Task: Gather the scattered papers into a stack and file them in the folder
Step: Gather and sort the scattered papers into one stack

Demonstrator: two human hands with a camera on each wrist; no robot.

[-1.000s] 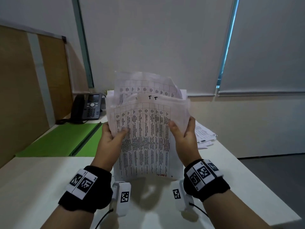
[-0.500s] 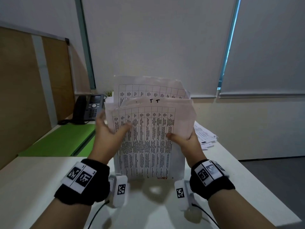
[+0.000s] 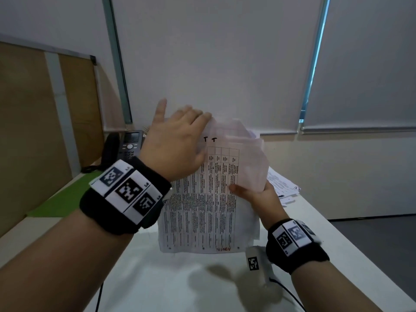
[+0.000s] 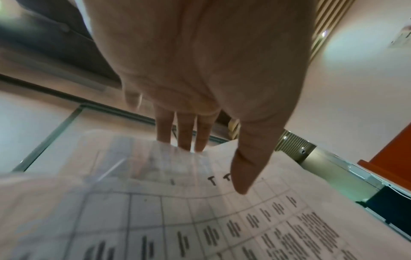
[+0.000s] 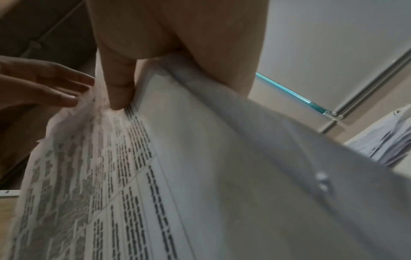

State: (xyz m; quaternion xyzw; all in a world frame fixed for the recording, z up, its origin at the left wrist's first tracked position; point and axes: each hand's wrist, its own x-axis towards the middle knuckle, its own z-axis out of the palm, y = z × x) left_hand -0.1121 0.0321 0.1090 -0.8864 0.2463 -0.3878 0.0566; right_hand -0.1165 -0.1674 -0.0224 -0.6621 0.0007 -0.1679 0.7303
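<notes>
Left hand [image 3: 177,140] now atop papers [image 3: 211,203], fingers [image 4: 184,133] flat

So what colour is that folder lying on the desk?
Bright green folder, seen best in the head view.

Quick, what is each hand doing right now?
Left hand: open, straight fingers at the top of the paper stack.
Right hand: gripping the stack's right edge.

We see thin matt paper sheets [image 3: 202,210], smooth white matt tabletop [image 3: 157,278], wood-look partition [image 3: 27,131], glossy blk plastic phone [image 3: 130,145].
</notes>
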